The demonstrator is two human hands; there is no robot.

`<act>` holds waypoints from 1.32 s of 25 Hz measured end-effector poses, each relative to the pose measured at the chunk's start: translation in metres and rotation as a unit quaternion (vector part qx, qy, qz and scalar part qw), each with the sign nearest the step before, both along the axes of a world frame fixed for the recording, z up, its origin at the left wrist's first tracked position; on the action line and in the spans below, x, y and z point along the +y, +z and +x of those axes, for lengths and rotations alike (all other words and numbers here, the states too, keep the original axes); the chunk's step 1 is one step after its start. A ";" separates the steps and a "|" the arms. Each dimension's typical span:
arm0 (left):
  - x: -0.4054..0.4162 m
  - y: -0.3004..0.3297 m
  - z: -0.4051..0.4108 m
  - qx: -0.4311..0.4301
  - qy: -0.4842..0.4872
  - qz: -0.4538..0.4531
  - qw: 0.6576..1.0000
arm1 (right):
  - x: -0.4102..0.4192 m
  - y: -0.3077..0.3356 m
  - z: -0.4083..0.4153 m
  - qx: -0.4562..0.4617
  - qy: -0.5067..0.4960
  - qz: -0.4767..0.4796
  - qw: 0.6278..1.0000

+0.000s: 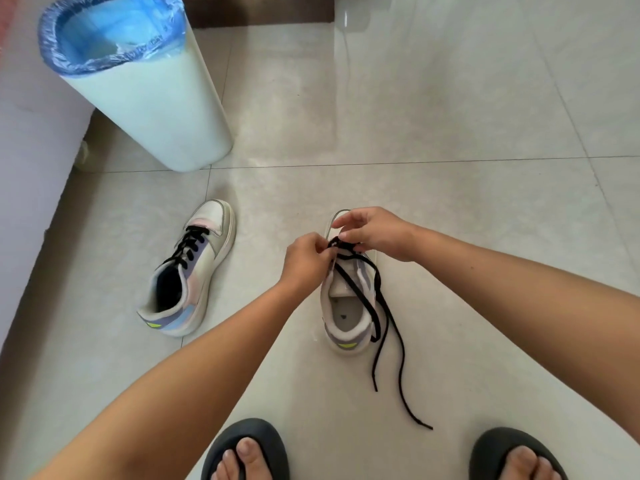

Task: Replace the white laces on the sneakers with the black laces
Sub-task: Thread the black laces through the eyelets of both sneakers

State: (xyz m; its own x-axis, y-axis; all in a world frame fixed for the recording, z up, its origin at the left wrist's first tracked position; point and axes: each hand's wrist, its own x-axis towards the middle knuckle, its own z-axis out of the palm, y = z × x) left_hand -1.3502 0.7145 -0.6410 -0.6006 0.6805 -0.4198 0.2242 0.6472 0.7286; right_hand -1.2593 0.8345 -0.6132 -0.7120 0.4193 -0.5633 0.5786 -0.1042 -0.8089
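1. Black lace (375, 299) is pinched by the left hand (304, 259) and right hand (375, 233) over the right-of-centre sneaker (346, 306).
2. Eyelets should be threaded evenly, loose ends untangled.
3. Finished sneaker (188, 271) at left could be matched.

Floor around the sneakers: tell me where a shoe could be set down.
Bare tile lies between the laced sneaker and the left hand, and right of the right hand. Crowded: the black lace trails toward the slippers; the bin blocks upper left.
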 end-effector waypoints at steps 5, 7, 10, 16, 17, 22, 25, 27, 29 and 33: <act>-0.009 -0.006 -0.010 -0.271 0.156 0.023 0.950 | -0.026 -0.009 0.013 -0.080 0.065 0.279 0.955; -0.011 -0.007 -0.010 -0.320 0.185 0.017 0.929 | -0.044 -0.013 0.023 -0.119 0.166 0.346 0.916; -0.013 -0.008 -0.014 -0.372 0.178 0.023 0.911 | -0.054 -0.016 0.030 -0.143 0.212 0.391 0.884; -0.011 -0.004 -0.039 -0.432 0.092 0.010 0.897 | -0.050 -0.022 0.042 -0.069 0.140 0.373 0.914; -0.009 -0.005 -0.041 -0.428 0.096 0.001 0.899 | -0.050 -0.023 0.044 -0.060 0.124 0.375 0.917; -0.002 -0.007 -0.046 -0.263 0.029 -0.039 0.964 | -0.052 -0.022 0.038 -0.059 0.087 0.377 0.920; -0.005 -0.003 -0.049 -0.086 -0.070 -0.035 0.993 | -0.054 -0.017 0.037 -0.040 0.080 0.371 0.925; -0.007 -0.003 -0.048 0.015 -0.081 -0.036 0.996 | -0.057 -0.016 0.039 -0.042 0.068 0.401 0.913; -0.007 -0.003 -0.045 0.015 -0.060 -0.043 0.997 | -0.060 -0.016 0.039 -0.068 0.063 0.441 0.893; -0.004 0.006 -0.046 -0.344 0.065 0.012 0.937 | -0.063 -0.019 0.033 -0.104 0.036 0.386 0.916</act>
